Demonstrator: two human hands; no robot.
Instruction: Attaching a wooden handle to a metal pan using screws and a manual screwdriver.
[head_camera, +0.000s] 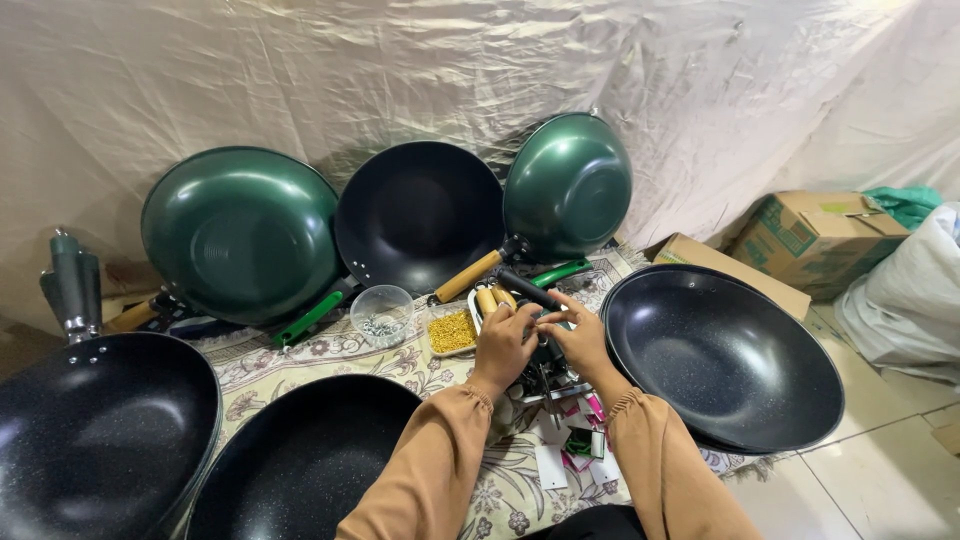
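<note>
Both your hands meet over the small white tray of handle parts (478, 300), just ahead of you at 12 o'clock: your left hand (503, 342) and right hand (577, 338) close their fingertips together on a short black cylindrical pan handle (529, 290). Its long axis runs from 10 o'clock down to 4 o'clock, its far end pointing toward the leaning dark wok (418, 215). Neither hand is nearer; whether the fingers also pinch a small fastener, you cannot tell
</note>
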